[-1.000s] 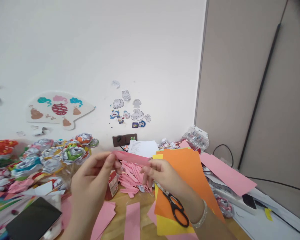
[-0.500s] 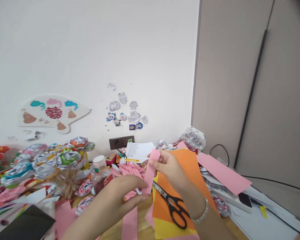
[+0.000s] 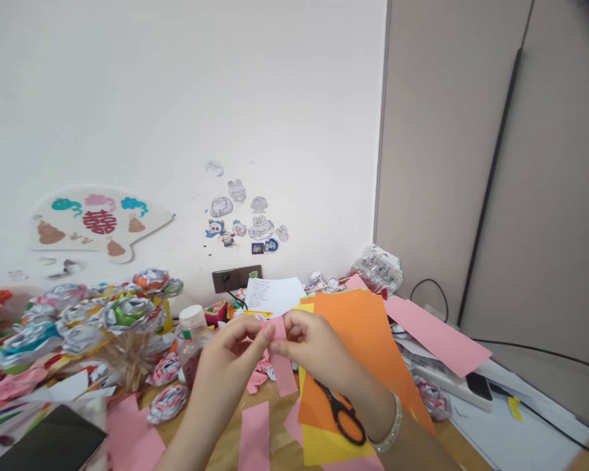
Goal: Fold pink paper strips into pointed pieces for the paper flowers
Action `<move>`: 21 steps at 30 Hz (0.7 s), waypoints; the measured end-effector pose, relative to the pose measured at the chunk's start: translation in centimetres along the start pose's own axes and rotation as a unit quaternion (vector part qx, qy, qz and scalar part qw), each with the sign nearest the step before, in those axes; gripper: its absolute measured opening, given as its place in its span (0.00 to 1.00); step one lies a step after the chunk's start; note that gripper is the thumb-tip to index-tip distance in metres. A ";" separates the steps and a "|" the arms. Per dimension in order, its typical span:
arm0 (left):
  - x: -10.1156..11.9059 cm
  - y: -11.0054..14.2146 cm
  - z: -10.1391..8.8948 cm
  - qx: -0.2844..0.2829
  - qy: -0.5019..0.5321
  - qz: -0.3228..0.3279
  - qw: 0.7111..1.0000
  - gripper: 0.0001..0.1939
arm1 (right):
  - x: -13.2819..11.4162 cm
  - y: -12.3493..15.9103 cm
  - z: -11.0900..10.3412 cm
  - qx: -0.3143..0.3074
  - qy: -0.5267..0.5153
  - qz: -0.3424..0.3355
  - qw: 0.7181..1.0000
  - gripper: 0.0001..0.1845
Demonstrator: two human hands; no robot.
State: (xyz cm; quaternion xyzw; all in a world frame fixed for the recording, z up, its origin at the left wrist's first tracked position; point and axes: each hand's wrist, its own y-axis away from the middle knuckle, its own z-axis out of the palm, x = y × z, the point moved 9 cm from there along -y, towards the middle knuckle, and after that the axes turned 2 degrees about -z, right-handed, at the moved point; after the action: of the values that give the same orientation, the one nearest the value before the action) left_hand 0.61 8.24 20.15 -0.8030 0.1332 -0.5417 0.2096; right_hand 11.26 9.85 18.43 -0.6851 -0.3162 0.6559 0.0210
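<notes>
A pink paper strip (image 3: pixel 283 374) hangs down between my two hands, its upper end pinched in both. My left hand (image 3: pixel 240 347) grips that end from the left, thumb on top. From the right, my right hand (image 3: pixel 311 337) holds the same end with thumb and curled fingers. Black-handled scissors (image 3: pixel 346 418) lie below my right wrist on orange paper (image 3: pixel 368 340), their blades hidden under my arm. Another pink strip (image 3: pixel 254 435) lies flat on the wooden table in front. Pink paper pieces (image 3: pixel 259 376) are partly covered by my left hand.
Crumpled paper flowers (image 3: pixel 132 314) crowd the left side beside a clear bottle with a white lid (image 3: pixel 192 320). A black phone (image 3: pixel 49 438) lies front left. To the right are a pink sheet (image 3: pixel 436 337), a white power strip (image 3: pixel 451 386) and cables.
My left hand has moved up to join the right at the strip's top end. The strip, earlier stretched between both hands, now hangs from them, lower and further left.
</notes>
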 end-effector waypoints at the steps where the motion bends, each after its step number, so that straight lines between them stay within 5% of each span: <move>1: 0.0 0.0 -0.1 0.012 0.010 -0.003 1.000 0.11 | 0.0 -0.1 0.0 0.002 -0.012 -0.002 1.000 0.12; 21: -0.6 0.1 0.1 0.016 0.073 -0.062 0.995 0.09 | 0.1 0.0 0.0 -0.010 0.018 0.002 1.000 0.14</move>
State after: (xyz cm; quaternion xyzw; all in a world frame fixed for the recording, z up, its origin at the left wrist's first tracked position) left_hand 0.48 8.38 19.59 -0.7649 0.0891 -0.6126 0.1780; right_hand 11.28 9.89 18.38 -0.6975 -0.3213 0.6402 0.0184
